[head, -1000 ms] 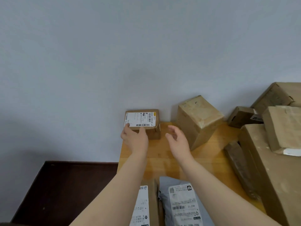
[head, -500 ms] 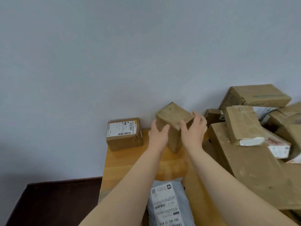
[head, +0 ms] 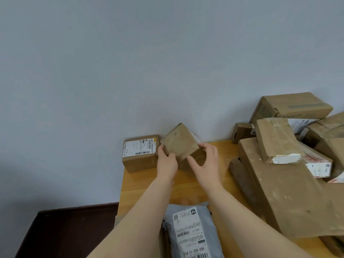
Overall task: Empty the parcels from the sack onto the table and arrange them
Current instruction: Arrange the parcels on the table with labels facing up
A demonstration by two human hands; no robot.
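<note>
A brown cardboard cube parcel [head: 179, 141] is tilted on the wooden table [head: 219, 153] near the back wall. My left hand [head: 166, 161] grips its left side and my right hand [head: 206, 161] grips its right side. Just left of it, touching the wall, sits a small brown box with a white label [head: 138, 153]. No sack is in view.
A heap of brown parcels fills the right side: a long flat box [head: 283, 189], a taped parcel [head: 275, 140] on top and another box [head: 292, 107] by the wall. A grey mailer bag [head: 189, 229] lies at the front. Dark floor [head: 65, 231] is beyond the table's left edge.
My hands left the labelled box, took hold of the cube parcel on both sides and moved it left, close beside the labelled box, tilting it.
</note>
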